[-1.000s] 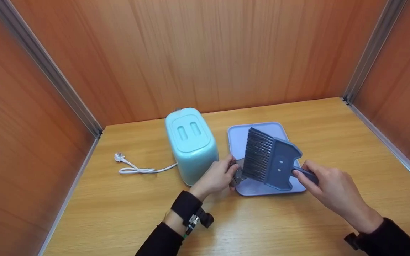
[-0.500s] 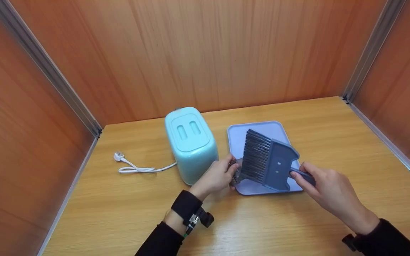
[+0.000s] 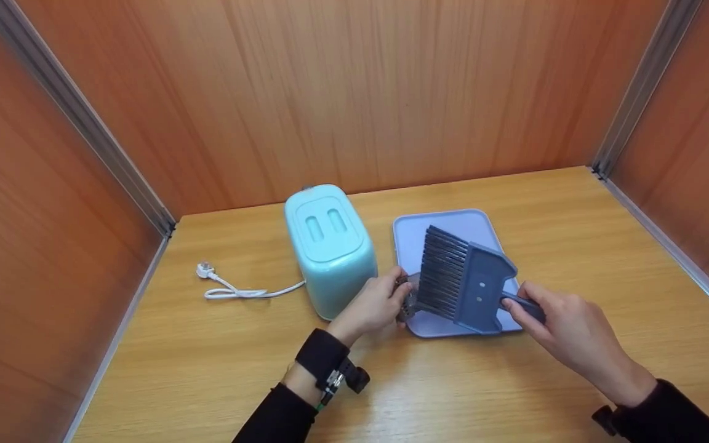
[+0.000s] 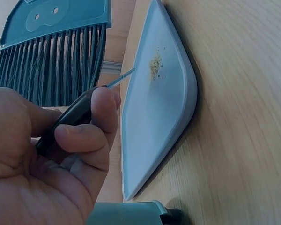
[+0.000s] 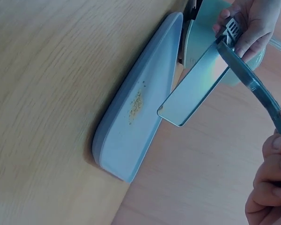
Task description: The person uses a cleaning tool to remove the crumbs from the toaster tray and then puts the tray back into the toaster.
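Note:
In the head view my left hand [image 3: 372,306] is beside the teal toaster [image 3: 341,283] and pinches the dark end of a metal crumb tray [image 5: 196,89]. Its shiny plate slants over the lavender tray [image 3: 410,234], with a small crumb near its lower edge in the right wrist view. My right hand [image 3: 579,335] grips the handle of a blue-grey brush [image 3: 487,286], thumb along the handle. The brush's dark bristles point left and hide much of the crumb tray in the head view. A small heap of tan crumbs [image 5: 136,106] lies on the lavender tray.
The toaster stands left of the lavender tray. Its white cord [image 3: 240,294] and plug [image 3: 205,271] lie on the wooden table [image 3: 219,381] to the left. Wood-grain panels [image 3: 404,104] enclose the back and both sides.
Over the last second the brush and my right hand have shifted slightly left and down. My left hand holds its place with the crumb tray.

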A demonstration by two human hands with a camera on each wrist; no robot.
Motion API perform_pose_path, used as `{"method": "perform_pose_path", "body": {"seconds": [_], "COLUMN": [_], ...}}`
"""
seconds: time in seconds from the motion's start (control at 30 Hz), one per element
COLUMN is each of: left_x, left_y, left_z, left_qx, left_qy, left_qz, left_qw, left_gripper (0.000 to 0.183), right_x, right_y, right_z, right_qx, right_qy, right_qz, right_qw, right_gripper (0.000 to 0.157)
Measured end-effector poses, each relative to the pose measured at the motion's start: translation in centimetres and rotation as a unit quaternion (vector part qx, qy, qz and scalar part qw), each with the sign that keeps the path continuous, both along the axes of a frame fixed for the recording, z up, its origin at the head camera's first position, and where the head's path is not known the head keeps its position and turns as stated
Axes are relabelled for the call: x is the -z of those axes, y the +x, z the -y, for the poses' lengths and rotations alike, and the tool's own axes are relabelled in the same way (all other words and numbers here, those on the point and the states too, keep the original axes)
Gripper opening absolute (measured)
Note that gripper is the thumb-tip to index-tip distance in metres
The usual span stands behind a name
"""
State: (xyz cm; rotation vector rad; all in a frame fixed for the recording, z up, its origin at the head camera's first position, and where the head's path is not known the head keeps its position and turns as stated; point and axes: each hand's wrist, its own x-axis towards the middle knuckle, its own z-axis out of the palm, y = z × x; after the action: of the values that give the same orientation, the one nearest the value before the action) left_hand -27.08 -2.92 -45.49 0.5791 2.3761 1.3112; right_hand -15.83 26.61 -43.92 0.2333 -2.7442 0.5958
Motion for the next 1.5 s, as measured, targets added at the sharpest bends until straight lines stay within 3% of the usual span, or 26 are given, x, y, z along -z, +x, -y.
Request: {"method": "perform_pose_path", "body": {"seconds": [0.23, 0.37, 0.5, 0.83, 1.07, 1.3, 1.5], "left_x": [-0.1, -0.2, -0.3, -0.3, -0.4, -0.5, -0.4], "left_y": [-0.1, 0.0, 0.1, 0.1, 0.3, 0.4, 0.5], "left_z": [0.0, -0.1, -0.1, -0.1, -0.1, 0.2, 0.1], "left_qx": [0.001, 0.004, 0.004, 0.005, 0.011, 0.021, 0.028], "left_qy": [-0.005, -0.005, -0.004, -0.015, -0.024, -0.031, -0.031], "left_qz": [0.001, -0.009, -0.011, -0.018, -0.036, -0.048, -0.063], "left_qw": [1.0, 0.9999, 0.9999, 0.9997, 0.999, 0.9981, 0.9971], "left_gripper": [0.012, 0.012, 0.013, 0.012, 0.011, 0.01, 0.01], "right_x": [-0.3, -0.2, -0.1, 0.2, 0.7, -0.1, 0.1], "right_y": [0.0, 0.2, 0.2, -0.2, -0.7, -0.8, -1.0], "right_z": [-0.9, -0.5, -0.2, -2.3, -4.1, -5.0, -4.9], "right_qx": [0.019, -0.001, -0.017, 0.017, 0.03, 0.058, 0.059], "right_qy": [0.002, -0.014, 0.008, 0.067, 0.09, 0.071, 0.065], "right_qz": [-0.023, -0.042, -0.04, -0.037, -0.07, -0.087, -0.108], "right_qw": [1.0, 0.999, 0.999, 0.997, 0.993, 0.992, 0.99], "right_gripper": [0.02, 0.019, 0.02, 0.021, 0.025, 0.025, 0.024]}}
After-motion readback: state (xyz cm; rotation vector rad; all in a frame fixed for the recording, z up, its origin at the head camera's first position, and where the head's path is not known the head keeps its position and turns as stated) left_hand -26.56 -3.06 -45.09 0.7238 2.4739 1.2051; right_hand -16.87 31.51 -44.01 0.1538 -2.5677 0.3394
